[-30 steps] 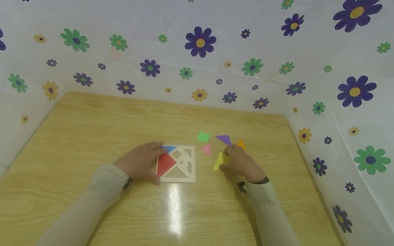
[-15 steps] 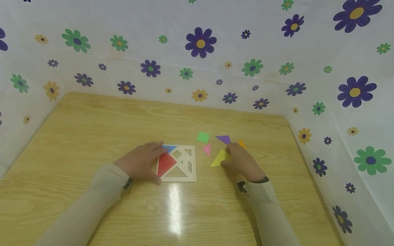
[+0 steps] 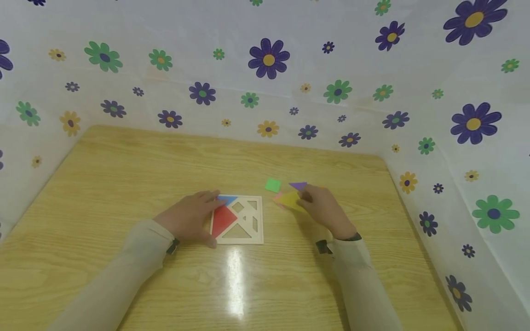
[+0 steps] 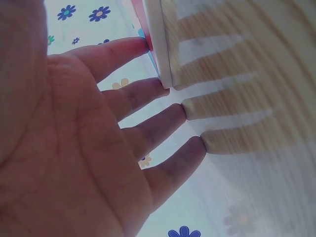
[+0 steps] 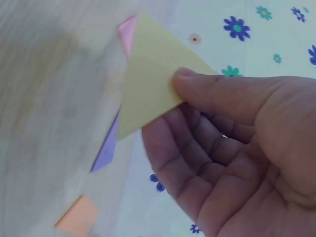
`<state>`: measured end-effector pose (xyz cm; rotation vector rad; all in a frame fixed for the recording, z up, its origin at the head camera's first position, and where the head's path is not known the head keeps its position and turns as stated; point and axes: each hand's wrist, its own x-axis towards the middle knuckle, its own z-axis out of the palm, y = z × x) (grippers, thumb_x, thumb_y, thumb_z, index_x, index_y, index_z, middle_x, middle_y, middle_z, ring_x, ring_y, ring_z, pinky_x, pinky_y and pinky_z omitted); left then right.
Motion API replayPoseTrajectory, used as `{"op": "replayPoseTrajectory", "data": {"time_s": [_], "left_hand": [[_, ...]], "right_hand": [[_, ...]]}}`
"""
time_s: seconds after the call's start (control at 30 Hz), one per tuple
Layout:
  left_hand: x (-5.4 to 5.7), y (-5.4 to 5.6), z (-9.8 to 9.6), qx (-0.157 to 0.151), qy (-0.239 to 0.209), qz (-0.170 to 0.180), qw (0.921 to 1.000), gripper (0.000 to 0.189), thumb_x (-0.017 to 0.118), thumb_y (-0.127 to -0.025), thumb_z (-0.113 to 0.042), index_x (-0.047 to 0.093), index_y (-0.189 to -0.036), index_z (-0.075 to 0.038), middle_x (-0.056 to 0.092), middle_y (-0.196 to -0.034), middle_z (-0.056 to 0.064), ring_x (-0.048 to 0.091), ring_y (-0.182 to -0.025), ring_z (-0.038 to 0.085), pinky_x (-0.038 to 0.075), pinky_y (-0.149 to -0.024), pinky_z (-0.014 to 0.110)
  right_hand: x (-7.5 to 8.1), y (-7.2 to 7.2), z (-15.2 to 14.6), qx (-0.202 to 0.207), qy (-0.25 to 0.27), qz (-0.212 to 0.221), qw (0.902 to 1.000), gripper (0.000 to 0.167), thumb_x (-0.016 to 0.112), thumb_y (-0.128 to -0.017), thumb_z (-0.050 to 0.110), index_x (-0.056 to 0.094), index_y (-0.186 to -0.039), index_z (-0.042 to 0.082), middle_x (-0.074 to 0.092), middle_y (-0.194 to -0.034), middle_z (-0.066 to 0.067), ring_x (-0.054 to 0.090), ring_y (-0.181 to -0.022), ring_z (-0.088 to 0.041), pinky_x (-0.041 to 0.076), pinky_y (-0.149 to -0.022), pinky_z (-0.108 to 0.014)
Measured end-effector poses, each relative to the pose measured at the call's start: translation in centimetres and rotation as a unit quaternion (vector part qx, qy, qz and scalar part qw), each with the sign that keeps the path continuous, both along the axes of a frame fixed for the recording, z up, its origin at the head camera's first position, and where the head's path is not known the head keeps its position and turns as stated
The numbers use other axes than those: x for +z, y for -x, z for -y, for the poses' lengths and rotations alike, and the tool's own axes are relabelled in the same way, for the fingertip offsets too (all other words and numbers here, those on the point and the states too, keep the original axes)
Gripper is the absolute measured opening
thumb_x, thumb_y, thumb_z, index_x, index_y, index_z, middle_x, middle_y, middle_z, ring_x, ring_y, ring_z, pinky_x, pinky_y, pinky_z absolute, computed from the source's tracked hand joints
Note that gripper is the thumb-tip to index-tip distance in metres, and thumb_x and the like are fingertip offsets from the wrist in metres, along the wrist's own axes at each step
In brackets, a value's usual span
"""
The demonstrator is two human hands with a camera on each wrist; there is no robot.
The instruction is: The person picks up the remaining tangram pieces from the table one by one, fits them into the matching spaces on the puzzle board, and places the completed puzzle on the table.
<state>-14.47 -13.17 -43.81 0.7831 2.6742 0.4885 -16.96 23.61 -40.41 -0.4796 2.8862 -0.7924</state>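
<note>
My right hand (image 3: 325,207) pinches a yellow triangle tangram piece (image 5: 153,74) between thumb and curled fingers, raised over the table. It partly covers a pink triangle (image 5: 127,34) and a purple triangle (image 3: 297,185). My left hand (image 3: 188,218) rests with spread fingers at the left edge of a pale wooden tangram tray (image 3: 258,239); in the left wrist view its fingertips touch the tray edge and tabletop. A red triangle (image 3: 223,219) and a blue triangle (image 3: 227,201) sit in the tray's left recesses. Several other cut-outs show bare.
A green square piece (image 3: 273,185) lies behind the tray's right corner. An orange piece (image 5: 79,216) lies near the right hand, mostly hidden in the head view. The wood-grain table (image 3: 165,161) meets a flowered cloth backdrop (image 3: 227,41) behind and at both sides.
The right hand has turned the yellow triangle and lifted it, its tip now pointing left across the pink piece. The left hand and tray have stayed nearly still.
</note>
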Motion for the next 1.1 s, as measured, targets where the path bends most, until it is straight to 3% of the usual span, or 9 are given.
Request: {"op": "replayPoseTrajectory", "data": {"time_s": [0.17,0.47,0.87,1.1], "left_hand": [[-0.1,0.1,0.1,0.001,-0.004,0.003,1.0000,0.109,0.090,-0.071,-0.054,0.039,-0.161,-0.019,0.029,-0.169,0.012,0.028,-0.153,0.041,0.032,-0.119,0.062],[-0.8,0.5,0.3,0.008,-0.001,0.007,0.9999,0.111,0.089,-0.071,-0.059,0.037,-0.162,-0.023,0.026,-0.171,0.008,0.027,-0.154,0.039,0.031,-0.120,0.061],[-0.1,0.3,0.3,0.001,-0.008,0.011,0.9999,0.110,0.089,-0.072,-0.056,0.037,-0.162,-0.019,0.026,-0.170,0.011,0.028,-0.154,0.041,0.031,-0.119,0.063],[0.0,0.2,0.3,0.006,-0.013,0.018,0.9997,0.112,0.090,-0.071,-0.056,0.036,-0.162,-0.018,0.026,-0.170,0.011,0.027,-0.154,0.041,0.031,-0.120,0.062]], "right_hand": [[0.7,0.1,1.6,0.002,0.036,-0.038,0.9986,0.010,0.070,-0.099,0.013,0.073,-0.105,0.006,0.076,-0.103,-0.008,0.071,-0.094,-0.025,0.059,-0.084,-0.045],[1.8,0.2,5.0,-0.008,0.090,-0.045,0.9948,0.010,0.073,-0.098,0.023,0.077,-0.098,0.014,0.076,-0.092,0.003,0.069,-0.086,-0.017,0.059,-0.077,-0.038],[1.7,-0.7,7.0,0.027,0.109,-0.019,0.9935,0.009,0.073,-0.098,0.022,0.078,-0.096,0.015,0.076,-0.092,0.004,0.070,-0.084,-0.014,0.060,-0.077,-0.035],[1.3,-1.1,7.9,0.044,0.107,0.022,0.9930,0.008,0.072,-0.098,0.021,0.075,-0.096,0.014,0.073,-0.091,0.005,0.066,-0.084,-0.011,0.057,-0.081,-0.033]]}}
